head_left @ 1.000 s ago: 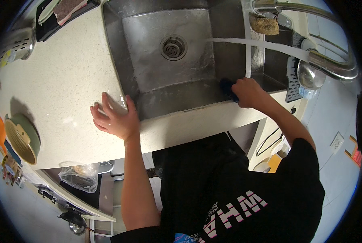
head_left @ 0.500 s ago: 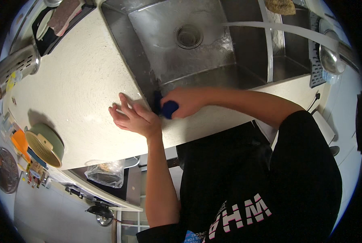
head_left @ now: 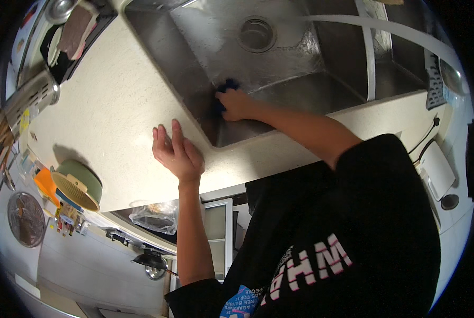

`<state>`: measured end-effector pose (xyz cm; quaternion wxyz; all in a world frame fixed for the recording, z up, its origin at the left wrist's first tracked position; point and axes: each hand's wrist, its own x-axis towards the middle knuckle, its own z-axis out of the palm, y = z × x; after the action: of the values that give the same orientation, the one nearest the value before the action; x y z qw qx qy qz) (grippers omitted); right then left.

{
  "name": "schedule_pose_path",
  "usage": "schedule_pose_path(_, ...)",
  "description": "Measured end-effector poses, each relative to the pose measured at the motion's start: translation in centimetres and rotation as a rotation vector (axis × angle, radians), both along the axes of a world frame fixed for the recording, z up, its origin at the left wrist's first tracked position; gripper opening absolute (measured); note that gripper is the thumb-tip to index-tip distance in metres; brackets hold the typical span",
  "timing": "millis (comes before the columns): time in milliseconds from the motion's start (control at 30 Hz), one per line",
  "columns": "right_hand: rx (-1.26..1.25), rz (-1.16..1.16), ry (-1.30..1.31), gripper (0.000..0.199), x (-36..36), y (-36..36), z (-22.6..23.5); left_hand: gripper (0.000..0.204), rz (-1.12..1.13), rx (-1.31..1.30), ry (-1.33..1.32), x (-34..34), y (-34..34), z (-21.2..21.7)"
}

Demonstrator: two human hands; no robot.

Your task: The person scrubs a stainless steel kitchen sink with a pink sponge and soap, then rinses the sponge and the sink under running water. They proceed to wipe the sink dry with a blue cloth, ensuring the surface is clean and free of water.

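1. The right hand [head_left: 236,104] grasps a dark blue scrubber [head_left: 228,86], down inside the sink [head_left: 157,47]; the scrubber shows mainly past the fingertips, at the hand's far side.
2. The left hand [head_left: 177,151] is free of any object and unclenched, fingers extended, resting on the worktop [head_left: 120,116] left of the sink's near corner.
3. Writing: right of the left forearm, the black shirt [head_left: 364,212] carries large white letters edged in pink, tilted and partly lost in folds; a blue printed patch [head_left: 242,302] with smaller lettering runs off the lower edge.
4. Beyond the right hand lies the round drain [head_left: 257,34]; further right, a stream of water [head_left: 348,21] arcs into the sink, its source outside the view.
5. The right hand's grip covers much of the scrubber, so its full shape and exact kind are hard to make out; whether it touches the sink wall cannot be told.
6. Left of the left hand stands a green basin [head_left: 91,177] with a cream strainer [head_left: 75,186] in it.
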<state>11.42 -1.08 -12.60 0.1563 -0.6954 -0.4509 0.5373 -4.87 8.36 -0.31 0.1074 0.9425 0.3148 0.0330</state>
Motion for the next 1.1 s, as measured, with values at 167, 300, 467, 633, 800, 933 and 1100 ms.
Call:
schedule_pose_path(167, -0.156, 0.051, 0.200, 0.069, 2.4, -0.1, 0.1, 0.041, 0.028, -0.033, -0.050, -0.6, -0.1, 0.0)
schedule_pose_path(300, -0.447, -0.080, 0.635, 0.071, 5.1, 0.6, 4.2, 0.041, 0.076, -0.017, -0.093, -0.2, -0.1, -0.4)
schedule_pose_path(467, -0.097, 0.186, 0.535, 0.051, 3.3, 0.3, 8.3, 0.040, 0.041, 0.024, -0.050, 0.0, 0.0, 0.2)
schedule_pose_path(633, -0.171, 0.202, -0.004, 0.050, -0.6, 1.3, 2.6, 0.041, 0.015, 0.009, -0.005, -0.2, -0.1, 0.3)
schedule_pose_path(800, -0.296, -0.005, 0.123, 0.057, 2.6, 0.7, -0.3, 0.041, 0.040, 0.005, 0.032, 0.0, -0.3, 0.8)
schedule_pose_path(933, -0.477, -0.583, 1.009, 0.057, 11.6, -4.8, 5.4, 0.041, 0.070, -0.016, -0.147, 0.0, -0.3, 0.4)
schedule_pose_path(1100, -0.066, -1.278, 1.315, 0.044, 17.1, -10.1, 11.0, 0.041, 0.089, -0.005, -0.077, 0.4, -0.4, 1.5)
